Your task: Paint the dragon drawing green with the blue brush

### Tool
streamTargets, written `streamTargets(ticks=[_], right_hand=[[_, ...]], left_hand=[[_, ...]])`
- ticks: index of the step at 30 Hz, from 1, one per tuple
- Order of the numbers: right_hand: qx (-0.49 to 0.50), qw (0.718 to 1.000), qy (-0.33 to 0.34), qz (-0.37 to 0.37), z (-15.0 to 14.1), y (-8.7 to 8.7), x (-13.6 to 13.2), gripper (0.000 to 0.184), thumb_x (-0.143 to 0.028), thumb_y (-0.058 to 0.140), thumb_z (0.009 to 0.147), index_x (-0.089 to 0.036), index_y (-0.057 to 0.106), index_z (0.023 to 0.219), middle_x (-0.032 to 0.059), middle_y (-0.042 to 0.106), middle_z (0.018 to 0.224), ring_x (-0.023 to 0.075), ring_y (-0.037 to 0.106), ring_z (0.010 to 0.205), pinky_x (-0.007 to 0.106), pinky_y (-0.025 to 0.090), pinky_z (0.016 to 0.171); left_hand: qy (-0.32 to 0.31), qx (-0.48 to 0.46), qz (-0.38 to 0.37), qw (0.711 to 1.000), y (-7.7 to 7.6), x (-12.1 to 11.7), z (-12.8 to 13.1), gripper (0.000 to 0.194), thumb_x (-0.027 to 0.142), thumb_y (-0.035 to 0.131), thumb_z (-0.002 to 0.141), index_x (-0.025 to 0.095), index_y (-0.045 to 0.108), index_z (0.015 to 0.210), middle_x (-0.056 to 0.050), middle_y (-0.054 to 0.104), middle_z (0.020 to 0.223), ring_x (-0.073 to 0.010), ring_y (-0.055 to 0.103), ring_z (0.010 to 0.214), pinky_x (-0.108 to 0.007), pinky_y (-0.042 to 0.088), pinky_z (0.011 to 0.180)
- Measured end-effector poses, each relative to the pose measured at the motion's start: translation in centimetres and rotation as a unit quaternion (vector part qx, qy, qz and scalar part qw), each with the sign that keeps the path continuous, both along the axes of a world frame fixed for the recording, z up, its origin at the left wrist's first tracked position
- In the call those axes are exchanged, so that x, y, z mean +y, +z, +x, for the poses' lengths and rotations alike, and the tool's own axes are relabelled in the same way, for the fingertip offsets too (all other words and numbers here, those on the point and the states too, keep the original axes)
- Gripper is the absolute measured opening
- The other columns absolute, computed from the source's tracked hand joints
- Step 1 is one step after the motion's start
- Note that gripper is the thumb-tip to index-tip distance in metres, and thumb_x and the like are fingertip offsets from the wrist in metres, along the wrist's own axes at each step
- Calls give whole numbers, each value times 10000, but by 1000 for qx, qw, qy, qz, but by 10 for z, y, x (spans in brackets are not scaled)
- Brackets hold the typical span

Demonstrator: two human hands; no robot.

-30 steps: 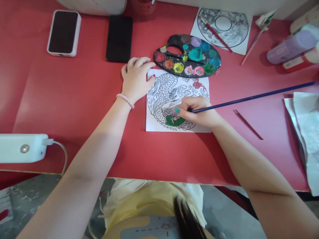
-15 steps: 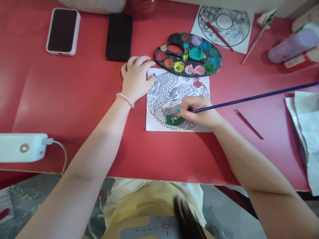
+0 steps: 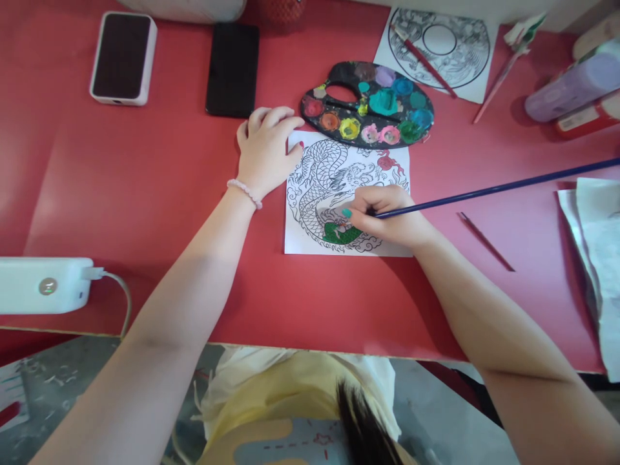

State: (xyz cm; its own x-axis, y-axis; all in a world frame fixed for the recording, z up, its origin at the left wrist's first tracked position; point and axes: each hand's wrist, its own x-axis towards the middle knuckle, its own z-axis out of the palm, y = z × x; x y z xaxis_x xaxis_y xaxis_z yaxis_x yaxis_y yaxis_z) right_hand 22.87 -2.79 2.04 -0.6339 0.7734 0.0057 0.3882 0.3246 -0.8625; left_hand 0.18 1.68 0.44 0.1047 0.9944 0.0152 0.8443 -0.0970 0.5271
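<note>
A white sheet with a printed dragon drawing (image 3: pixel 310 194) lies flat on the red table; one lower patch is painted green and a flame-like shape at its upper right is red. My right hand (image 3: pixel 387 210) grips a long dark blue paintbrush (image 3: pixel 484 192) over the sheet, its handle slanting off to the right. The brush tip is hidden behind my fingers. Fingers spread, my left hand (image 3: pixel 270 148) rests at the sheet's upper left edge, thumb on the paper. Just above the sheet sits a black palette (image 3: pixel 349 116) with several paint colours.
At the back left lie a white-cased device (image 3: pixel 121 58) and a black phone (image 3: pixel 232 70). A second printed sheet (image 3: pixel 465 81) bears a red brush (image 3: pixel 426 63). A thin brush (image 3: pixel 485 241), papers (image 3: pixel 600 232) and paint bottles (image 3: pixel 576 84) are rightward; a white power bank (image 3: pixel 29 300) is left.
The whole view has shifted very slightly. Both hands hold nearly the same position, and the painted areas look the same.
</note>
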Motion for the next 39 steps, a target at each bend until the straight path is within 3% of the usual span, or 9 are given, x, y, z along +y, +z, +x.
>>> streamTargets(ticks=[7,14,19,25,28,32,39], right_hand=[[0,1000,-8,13,0,-1,0,437,-375,644,829,-217,345,552,-30,408,533,104,360,502,283,299,488],[-3,1000,-11,18,0,-3,1,458,-424,648,833,-219,351,551,-25,405,532,109,351,507,287,292,484],[2,1000,-6,12,0,-2,1,463,-417,650,834,-218,343,550,-20,409,537,112,368,508,291,297,486],[3,1000,-13,14,1,-3,0,434,-393,650,838,-218,363,563,-23,419,548,114,368,514,295,295,499],[3,1000,-3,7,0,-3,0,409,-375,644,845,-217,381,575,-23,431,565,115,395,525,293,302,506],[3,1000,0,9,0,-3,0,415,-366,641,848,-217,370,571,-24,428,562,112,405,521,289,307,504],[-10,1000,-9,14,0,-2,0,404,-359,623,845,-219,365,567,-28,429,562,109,391,517,282,318,507]], left_hand=[[-2,-29,7,1000,1,0,0,606,564,397,755,533,499,1351,115,629,1281,-367,154,1460,-648,83,1153],[-6,-22,1,1000,0,1,-1,632,577,340,766,512,468,1381,109,645,1258,-320,89,1488,-648,63,1166],[-17,1,2,1000,0,1,-1,660,580,344,773,523,397,1428,117,608,1310,-330,80,1491,-664,68,1157],[2,6,35,999,0,0,-1,533,478,399,770,460,600,1264,81,554,1382,-364,290,1408,-629,193,1144],[4,4,31,1000,0,0,-1,538,481,390,772,460,591,1271,82,537,1400,-356,273,1417,-624,175,1154],[-2,-23,27,999,0,1,-1,522,495,417,763,519,586,1257,76,608,1295,-421,227,1418,-684,116,1130],[5,-19,51,999,-4,3,-2,419,411,460,766,466,652,1135,52,575,1329,-397,330,1370,-654,201,1100]])
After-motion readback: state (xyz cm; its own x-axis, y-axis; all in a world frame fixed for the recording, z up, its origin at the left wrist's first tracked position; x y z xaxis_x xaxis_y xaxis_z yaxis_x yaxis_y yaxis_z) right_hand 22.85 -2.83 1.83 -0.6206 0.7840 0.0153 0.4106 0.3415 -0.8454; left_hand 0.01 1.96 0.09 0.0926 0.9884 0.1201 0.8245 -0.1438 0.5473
